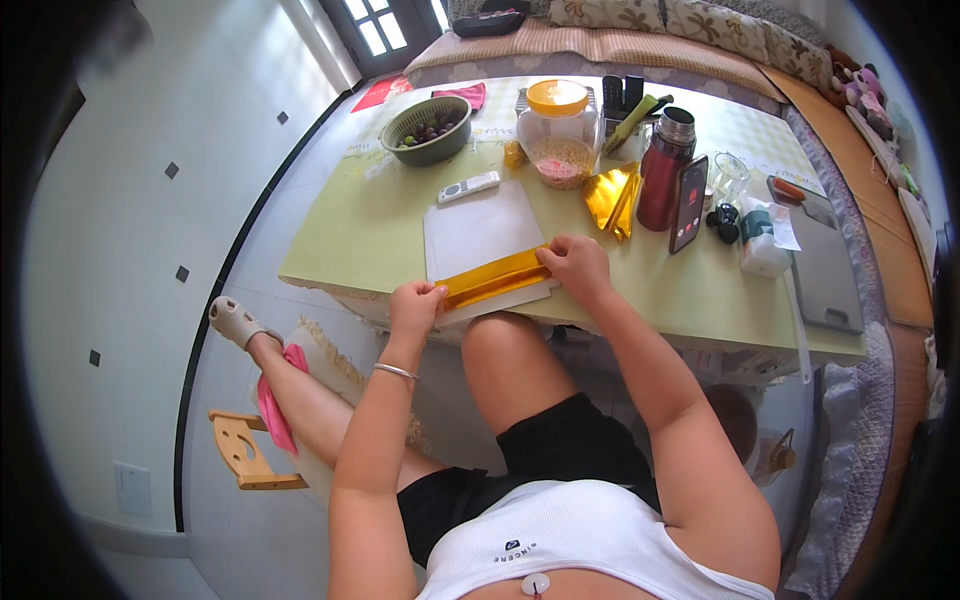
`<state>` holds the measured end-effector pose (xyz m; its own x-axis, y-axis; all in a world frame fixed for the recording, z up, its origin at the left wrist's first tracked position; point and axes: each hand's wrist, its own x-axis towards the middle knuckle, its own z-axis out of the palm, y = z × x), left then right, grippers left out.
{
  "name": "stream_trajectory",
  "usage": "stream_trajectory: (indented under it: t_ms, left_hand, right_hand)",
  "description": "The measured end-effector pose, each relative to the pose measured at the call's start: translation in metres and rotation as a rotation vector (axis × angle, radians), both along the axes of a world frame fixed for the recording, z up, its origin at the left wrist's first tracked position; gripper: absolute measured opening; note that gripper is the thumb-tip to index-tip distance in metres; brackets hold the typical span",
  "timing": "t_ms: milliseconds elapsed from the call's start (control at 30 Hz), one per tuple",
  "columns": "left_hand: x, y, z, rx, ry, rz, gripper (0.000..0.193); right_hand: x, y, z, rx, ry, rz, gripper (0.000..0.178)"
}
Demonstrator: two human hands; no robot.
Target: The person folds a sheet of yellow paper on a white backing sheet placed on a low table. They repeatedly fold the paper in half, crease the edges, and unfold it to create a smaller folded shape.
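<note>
A folded strip of shiny gold paper [492,280] stretches between my two hands over the near edge of the table. My left hand [415,308] pinches its left end; my right hand [578,268] pinches the right end. Both hands are closed at the fingertips. Beneath the strip lies a white sheet or board [480,228], partly jutting past the table edge. Farther right, a folded piece of gold foil paper [612,200] rests beside a red thermos [664,175].
On the table [350,240] stand a grape bowl [428,150], a remote [468,188], a yellow-lidded jar [560,135], a propped phone [688,205], a tissue pack [768,240] and a glass cup [730,175]. A wooden chair [250,452] is at lower left.
</note>
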<state>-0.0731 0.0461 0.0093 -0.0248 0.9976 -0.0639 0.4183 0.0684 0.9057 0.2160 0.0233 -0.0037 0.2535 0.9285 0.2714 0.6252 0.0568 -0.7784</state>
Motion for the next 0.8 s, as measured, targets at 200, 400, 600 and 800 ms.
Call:
stream_trajectory:
  t_ms: [200, 400, 600, 800]
  left_hand:
    - [0.001, -0.003, -0.004, 0.083, 0.256, -0.029, 0.017]
    - [0.002, -0.01, 0.004, 0.055, 0.273, -0.053, 0.017]
    - [0.001, -0.006, 0.002, 0.063, 0.317, -0.067, 0.022]
    - [0.005, -0.007, 0.002, 0.136, 0.569, -0.093, 0.017]
  right_hand:
    - [-0.002, -0.003, 0.007, -0.017, -0.092, 0.011, 0.022]
    - [0.002, -0.002, 0.008, -0.022, -0.142, 0.073, 0.019]
    - [0.0, -0.004, 0.012, -0.066, -0.26, 0.067, 0.018]
    - [0.001, -0.004, 0.011, -0.073, -0.275, 0.094, 0.018]
